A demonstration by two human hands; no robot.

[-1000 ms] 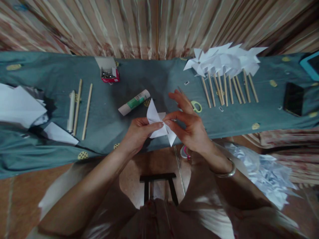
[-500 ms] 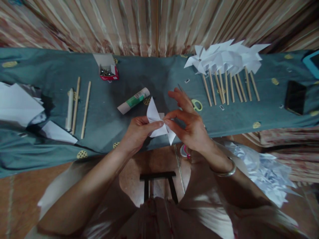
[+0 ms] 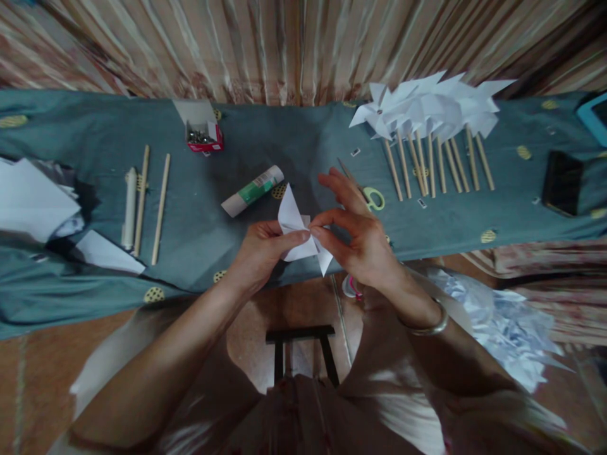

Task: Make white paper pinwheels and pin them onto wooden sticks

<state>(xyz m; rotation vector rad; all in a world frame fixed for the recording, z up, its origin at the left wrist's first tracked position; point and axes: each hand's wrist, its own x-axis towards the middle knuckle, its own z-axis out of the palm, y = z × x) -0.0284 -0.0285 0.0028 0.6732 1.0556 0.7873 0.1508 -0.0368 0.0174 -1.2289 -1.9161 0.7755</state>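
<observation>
A white paper pinwheel is held between my two hands, above the table's near edge. My left hand is closed on its left side, thumb pressed near the centre. With thumb and forefinger my right hand pinches the pinwheel at its middle; the other fingers are raised. Whether a small pin sits in that pinch cannot be made out. Just beyond lies a green and white glue stick. Scissors with pale green handles lie beside my right hand, their blades partly hidden behind its fingers.
Finished pinwheels on sticks lie at the back right, near a dark phone. A red box of metal pins stands back left. Loose wooden sticks and paper sheets lie left. More folded paper lies below right.
Both hands keep their hold on the pinwheel, almost unmoved. The view has shifted very slightly, and more of the scissors' blades shows beside my right hand.
</observation>
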